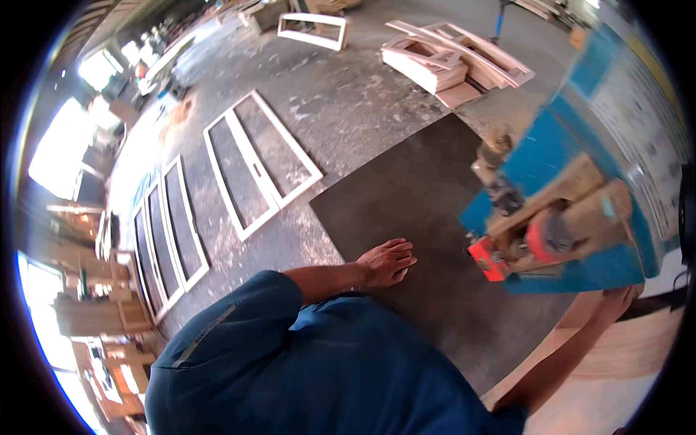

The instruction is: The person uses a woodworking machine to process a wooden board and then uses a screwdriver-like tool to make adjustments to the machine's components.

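My left hand [388, 262] rests palm down on a dark, flat machine table [413, 181], its fingers loosely stretched and holding nothing. To the right of it a blue machine [544, 156] rises over the table, with wooden blocks [573, 185], a red part [490, 259] and dark knobs mounted on its front. My right arm reaches forward along the table's right side. At the lower corner of the blue machine is my right hand [620, 301], small and partly hidden, next to pale wooden boards [616, 348]. What its fingers touch or hold does not show.
White door-like frames [257, 170] and a slimmer set of frames [174, 232] lie on the stained concrete floor at left. Beyond the table is a pile of pale wooden frames [453, 58], with another frame [313, 30] standing farther back. Wooden furniture pieces [94, 319] line the left side.
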The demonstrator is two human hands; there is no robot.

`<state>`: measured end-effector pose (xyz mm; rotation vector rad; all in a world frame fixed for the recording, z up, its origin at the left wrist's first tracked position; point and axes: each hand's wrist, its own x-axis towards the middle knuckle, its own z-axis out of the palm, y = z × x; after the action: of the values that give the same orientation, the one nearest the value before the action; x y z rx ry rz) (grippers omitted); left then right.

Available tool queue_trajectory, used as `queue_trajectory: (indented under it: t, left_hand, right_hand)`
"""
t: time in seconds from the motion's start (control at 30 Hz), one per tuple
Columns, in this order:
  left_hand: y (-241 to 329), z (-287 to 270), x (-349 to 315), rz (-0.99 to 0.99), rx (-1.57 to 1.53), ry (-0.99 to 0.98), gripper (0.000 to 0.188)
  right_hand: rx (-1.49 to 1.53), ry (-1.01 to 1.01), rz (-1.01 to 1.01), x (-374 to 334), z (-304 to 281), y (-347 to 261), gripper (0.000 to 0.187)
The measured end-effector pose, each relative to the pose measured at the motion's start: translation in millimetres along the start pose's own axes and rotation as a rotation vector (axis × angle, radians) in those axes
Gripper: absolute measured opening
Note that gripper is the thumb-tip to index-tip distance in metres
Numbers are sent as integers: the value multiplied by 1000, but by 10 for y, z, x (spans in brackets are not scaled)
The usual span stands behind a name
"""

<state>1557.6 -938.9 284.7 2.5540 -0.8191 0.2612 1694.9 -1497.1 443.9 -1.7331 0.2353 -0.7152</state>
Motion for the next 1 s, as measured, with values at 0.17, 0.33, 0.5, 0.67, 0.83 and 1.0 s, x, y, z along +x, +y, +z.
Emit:
queue_trajectory:
  t: [0.17, 0.33, 0.5, 0.67, 0.83, 1.0]
  left_hand:
    - [-147, 69, -44, 16, -36, 30, 30]
    - [-173, 90, -154, -18, -177, 72, 28]
    - [-297, -107, -657, -146, -316, -40, 32]
    - [-709, -331, -2127, -291, -173, 120, 38]
    - [-840, -373, -4146, -1598, -416, -378, 39]
    - [-277, -13, -5855, -1673, -347, -570, 36]
  right_hand:
    - [-654, -178, 128, -1536, 446, 699, 15]
    - [116, -286, 323, -3279, 1517, 327, 10]
    - [-247, -594, 35, -4043, 2221, -201, 18]
    - [-526, -722, -208, -4502, 2515, -228, 17]
    - [-751, -584, -569, -4825, 2710, -230, 24]
    - [-854, -517, -723, -4906, 2790, -196, 27]
